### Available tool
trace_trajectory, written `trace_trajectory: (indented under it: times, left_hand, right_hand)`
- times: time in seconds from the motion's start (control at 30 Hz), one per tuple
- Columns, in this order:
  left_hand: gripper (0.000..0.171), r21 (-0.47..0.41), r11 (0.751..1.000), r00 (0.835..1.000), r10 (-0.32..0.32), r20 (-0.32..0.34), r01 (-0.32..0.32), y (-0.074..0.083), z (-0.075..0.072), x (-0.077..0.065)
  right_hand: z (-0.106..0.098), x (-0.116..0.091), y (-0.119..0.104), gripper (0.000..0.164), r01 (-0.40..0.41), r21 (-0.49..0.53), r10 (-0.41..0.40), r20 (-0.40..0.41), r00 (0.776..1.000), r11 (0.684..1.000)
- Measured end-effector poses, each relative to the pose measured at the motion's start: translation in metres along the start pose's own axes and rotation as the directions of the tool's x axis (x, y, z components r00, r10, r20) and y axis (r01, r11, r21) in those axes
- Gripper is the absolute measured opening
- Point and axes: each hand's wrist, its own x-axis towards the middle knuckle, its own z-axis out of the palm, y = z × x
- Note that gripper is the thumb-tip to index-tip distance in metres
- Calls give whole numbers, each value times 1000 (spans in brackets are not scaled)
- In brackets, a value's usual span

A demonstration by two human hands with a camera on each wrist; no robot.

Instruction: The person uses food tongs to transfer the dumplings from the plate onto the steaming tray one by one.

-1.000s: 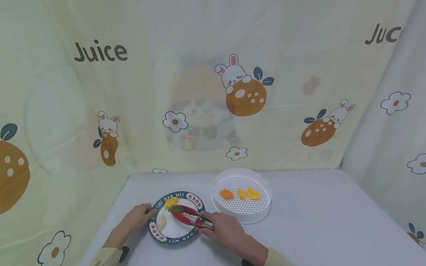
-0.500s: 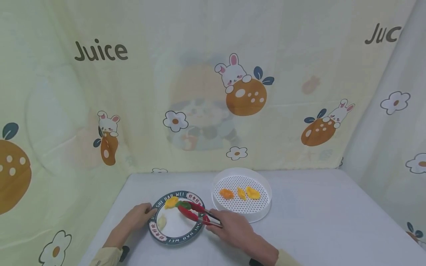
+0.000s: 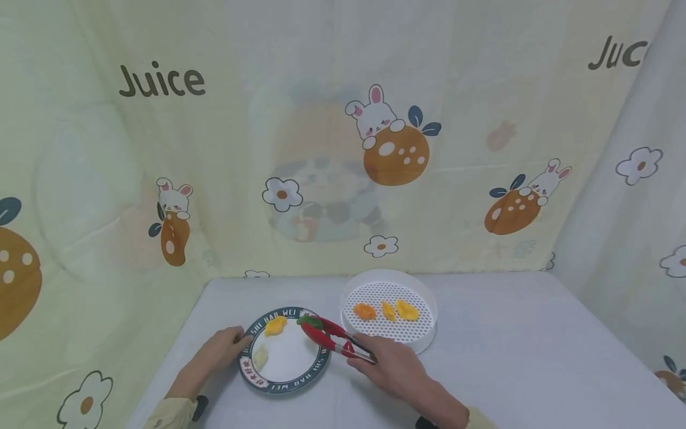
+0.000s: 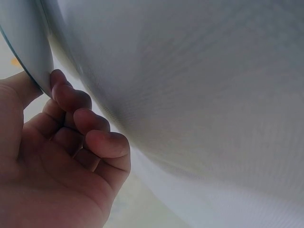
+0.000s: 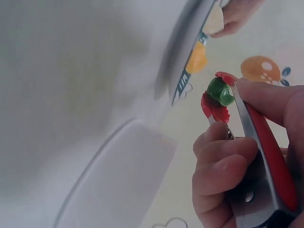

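My left hand (image 3: 220,350) pinches the left rim of a round plate (image 3: 284,387) with a dark patterned border, thumb above and fingers curled below. In my right hand (image 3: 393,368) are red-tipped metal tongs (image 3: 317,336), gripped along their arms. Their red tips clasp a small green dumpling-like piece (image 5: 220,91), seen over the plate's upper right side in the head view. On the plate lie a yellow piece (image 3: 276,325) near the top and a pale whitish piece (image 3: 260,357) at the left.
Behind and right of the plate stands a round white steamer tray (image 3: 351,287) with a perforated floor. It holds an orange piece (image 3: 365,311) and two yellow pieces (image 3: 407,310). A printed curtain (image 3: 321,262) hangs behind the white table (image 3: 509,345).
The tongs, gripping the green piece, have moved right and slightly away from me, from the plate's middle toward the steamer tray. My left hand and the plate have stayed put.
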Motion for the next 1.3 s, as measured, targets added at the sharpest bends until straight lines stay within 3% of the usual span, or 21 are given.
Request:
trace_trajectory:
  times: [0.23,0.37,0.53,1.03,1.3]
  left_hand:
    - [26,0,1000,1000,-2,-1,2,-1,1,1]
    - [26,2,1000,1000,-6,4,6,-2,1,1]
    - [24,-4,1000,1000,-7,10,7,-2,1,1]
    - [25,-12,1000,1000,1,3,-1,-4,2,4]
    - [25,-3,1000,1000,-14,3,14,-5,4,5]
  right_hand:
    - [-17,-5,11,60,-47,-3,47,-54,997,999]
    - [-29,-8,23,61,-111,-8,110,-58,992,994]
    - [-46,-11,41,61,-123,-32,121,-52,991,992]
    - [-95,-12,87,54,-81,-157,94,79,992,984]
    - [-97,-3,98,49,-80,-193,109,140,984,978]
